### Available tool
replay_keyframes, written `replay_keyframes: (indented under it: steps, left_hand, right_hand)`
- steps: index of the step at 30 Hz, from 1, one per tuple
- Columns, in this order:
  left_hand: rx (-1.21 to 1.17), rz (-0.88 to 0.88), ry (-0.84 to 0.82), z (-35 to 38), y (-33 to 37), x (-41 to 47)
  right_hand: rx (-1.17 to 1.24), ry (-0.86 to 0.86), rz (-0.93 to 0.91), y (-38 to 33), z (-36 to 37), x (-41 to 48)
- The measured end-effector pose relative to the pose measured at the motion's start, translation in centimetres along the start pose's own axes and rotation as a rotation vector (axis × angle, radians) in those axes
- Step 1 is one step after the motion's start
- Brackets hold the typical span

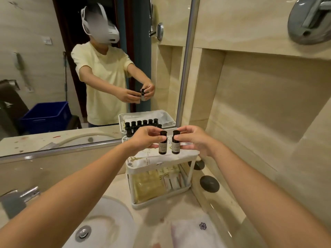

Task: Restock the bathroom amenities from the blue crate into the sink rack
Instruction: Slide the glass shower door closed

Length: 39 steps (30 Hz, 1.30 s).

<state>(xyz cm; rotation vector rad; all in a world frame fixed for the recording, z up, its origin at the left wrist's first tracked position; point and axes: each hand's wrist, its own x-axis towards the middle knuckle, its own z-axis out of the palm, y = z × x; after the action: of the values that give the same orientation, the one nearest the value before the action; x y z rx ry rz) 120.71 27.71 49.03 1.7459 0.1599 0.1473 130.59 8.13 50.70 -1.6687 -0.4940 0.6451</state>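
My left hand (144,138) pinches a small black-capped amenity bottle (162,143), held upright. My right hand (192,140) pinches a matching bottle (175,142) right beside it. Both bottles hang just above the top shelf of the white two-tier sink rack (193,166), which stands on the counter against the mirror. Flat white packets lie on that top shelf, and a few black-capped bottles (129,134) stand at its back. The lower shelf holds yellow and white sachets (157,183). The blue crate (46,117) shows only as a reflection in the mirror, behind me.
The white basin (100,226) with its chrome drain lies at the lower left, the chrome tap (19,199) to its left. Two dark round discs (209,183) sit on the counter right of the rack. A white towel (193,231) lies in front. A chrome fixture (309,20) hangs top right.
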Motion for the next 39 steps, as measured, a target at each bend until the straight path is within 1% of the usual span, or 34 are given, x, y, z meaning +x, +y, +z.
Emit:
replay_keyframes:
  steps: [4,8,19,23,29,34,39]
  left_hand:
    - [0.032,0.003,0.039,0.1,0.2,2.5]
    - [0.086,-0.012,0.084,0.0,0.5,5.3]
    - [0.176,-0.009,0.131,-0.3,-0.1,13.4]
    - [0.289,0.011,0.155,-0.4,-0.6,15.6]
    - [0.504,0.092,0.151,-0.5,-2.1,17.6]
    - [0.648,0.104,0.181,-0.7,-3.3,18.5]
    - [0.77,0.081,0.209,-0.8,-4.2,18.6]
  right_hand:
    - [-0.017,-0.014,-0.002,-0.6,-1.4,3.0]
    - [-0.044,0.01,-0.01,-1.1,-2.3,5.9]
    - [-0.121,0.083,0.022,-1.6,-3.9,12.5]
    - [-0.17,0.11,0.026,-1.0,-4.3,14.6]
    - [-0.238,0.157,-0.01,0.9,-3.6,16.9]
    - [-0.294,0.208,-0.045,2.4,-3.0,18.8]
    - [-0.361,0.204,-0.05,3.6,-2.5,19.9]
